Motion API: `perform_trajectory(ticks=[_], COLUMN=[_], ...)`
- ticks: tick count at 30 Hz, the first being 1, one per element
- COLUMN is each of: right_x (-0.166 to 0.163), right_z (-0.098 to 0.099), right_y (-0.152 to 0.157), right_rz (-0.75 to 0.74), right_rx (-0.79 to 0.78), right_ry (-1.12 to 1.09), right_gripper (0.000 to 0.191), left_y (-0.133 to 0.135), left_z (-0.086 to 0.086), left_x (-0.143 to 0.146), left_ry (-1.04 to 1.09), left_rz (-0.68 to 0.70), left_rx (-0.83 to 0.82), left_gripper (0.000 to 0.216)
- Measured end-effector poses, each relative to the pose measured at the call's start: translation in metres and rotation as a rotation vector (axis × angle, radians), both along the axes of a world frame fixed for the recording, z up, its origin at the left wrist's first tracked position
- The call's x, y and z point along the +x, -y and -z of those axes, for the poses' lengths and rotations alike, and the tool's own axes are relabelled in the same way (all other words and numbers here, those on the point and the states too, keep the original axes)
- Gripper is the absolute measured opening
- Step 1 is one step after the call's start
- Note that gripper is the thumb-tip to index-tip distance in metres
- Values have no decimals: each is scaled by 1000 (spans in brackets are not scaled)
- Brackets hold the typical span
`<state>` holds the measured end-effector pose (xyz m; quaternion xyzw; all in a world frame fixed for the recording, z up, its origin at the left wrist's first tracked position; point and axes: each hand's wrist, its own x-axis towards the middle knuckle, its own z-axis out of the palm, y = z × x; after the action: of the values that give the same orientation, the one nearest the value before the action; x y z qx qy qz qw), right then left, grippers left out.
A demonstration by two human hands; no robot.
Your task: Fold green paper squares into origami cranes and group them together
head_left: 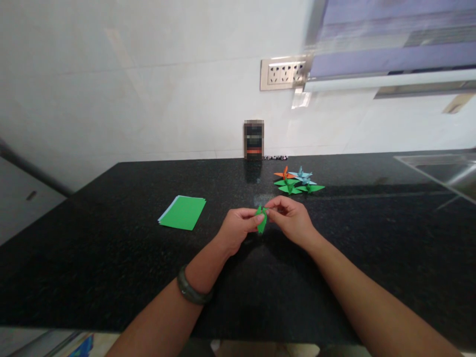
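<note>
A small folded piece of green paper point(262, 221) is held just above the black countertop point(111, 258) near its middle. My left hand point(238, 229) pinches it from the left side. My right hand point(292, 218) pinches its top from the right, fingers curled close together. Both hands meet at the paper. A dark band sits on my left wrist.
A stack of green paper sheets point(183, 212) lies to the left of my hands. Several finished paper cranes point(297, 181), green, orange and blue, sit behind to the right. A small dark box point(254, 140) stands against the wall. A sink point(446, 171) lies at far right.
</note>
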<state>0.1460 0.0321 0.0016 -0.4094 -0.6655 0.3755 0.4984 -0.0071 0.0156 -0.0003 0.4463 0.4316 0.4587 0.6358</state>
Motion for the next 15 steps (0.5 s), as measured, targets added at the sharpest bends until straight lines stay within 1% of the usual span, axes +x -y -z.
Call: perform_trajectory(ticks=[4, 8, 11, 15], right_x=[3, 4, 4, 4], right_z=[-1, -3, -5, -8], right_y=[1, 2, 2, 3], right_rz=[34, 20, -8, -50], right_rx=[158, 316, 389, 442], right_ry=[122, 196, 233, 252], right_gripper=[3, 6, 7, 8], left_y=[2, 3, 2, 0], left_z=[-2, -1, 0, 1], left_x=[1, 2, 3, 3], left_ry=[22, 86, 148, 176], left_rz=[-4, 11, 12, -34], left_rx=[-65, -73, -61, -41], left_gripper=[36, 36, 34, 31])
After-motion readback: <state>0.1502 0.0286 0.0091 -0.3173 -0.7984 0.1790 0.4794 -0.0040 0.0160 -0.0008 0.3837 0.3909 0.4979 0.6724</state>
